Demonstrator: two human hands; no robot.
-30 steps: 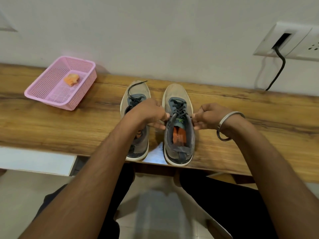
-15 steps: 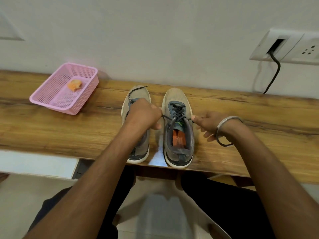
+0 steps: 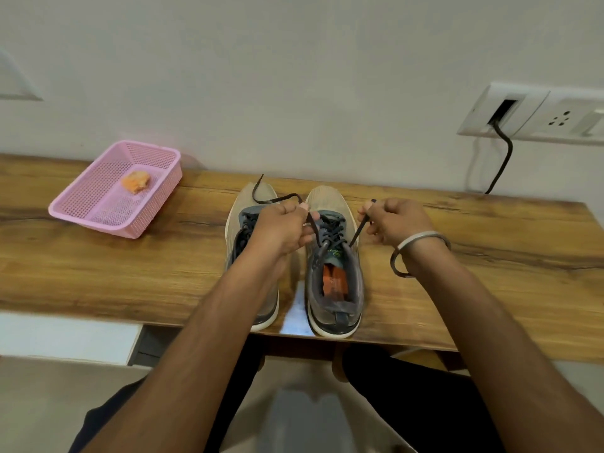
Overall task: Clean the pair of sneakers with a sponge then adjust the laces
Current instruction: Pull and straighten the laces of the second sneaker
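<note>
Gripping opposite lace ends, your left hand (image 3: 284, 227) and right hand (image 3: 392, 220) apparently flanked the right sneaker (image 3: 333, 256).

Home: wooden shelf (image 3: 457, 263) (wall socket (image 3: 536, 114))

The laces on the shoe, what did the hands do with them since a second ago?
Both hands pulled the lace ends of the right sneaker up and outward: the left hand now holds its lace end looping out over the left sneaker, and the right hand pinches its end higher. Both sneakers, the pink basket and the sponge stayed put.
</note>
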